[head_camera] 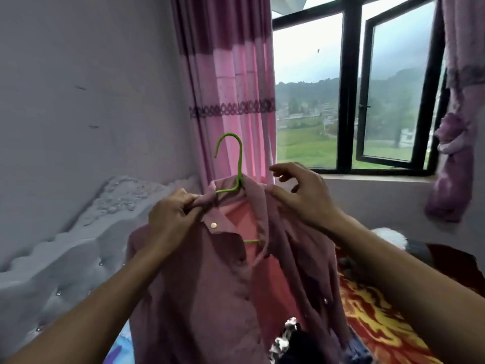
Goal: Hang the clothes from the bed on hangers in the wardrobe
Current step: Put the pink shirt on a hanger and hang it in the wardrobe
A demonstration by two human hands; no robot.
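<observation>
A dusty-pink button shirt (210,292) hangs in front of me on a green hanger (237,164), whose hook sticks up above the collar. My left hand (170,219) grips the left side of the collar, fingers curled round the cloth. My right hand (301,195) rests against the right shoulder of the shirt with its thumb on the collar and its fingers spread and loose above it. The hanger's lower bar shows inside the open neck. The wardrobe is out of view.
Below lies the bed with a red-and-yellow patterned cover (380,319) and a pile of dark and white clothes (291,342). A grey padded headboard (65,258) runs along the left wall. Pink curtains (231,88) and an open window (393,95) stand behind.
</observation>
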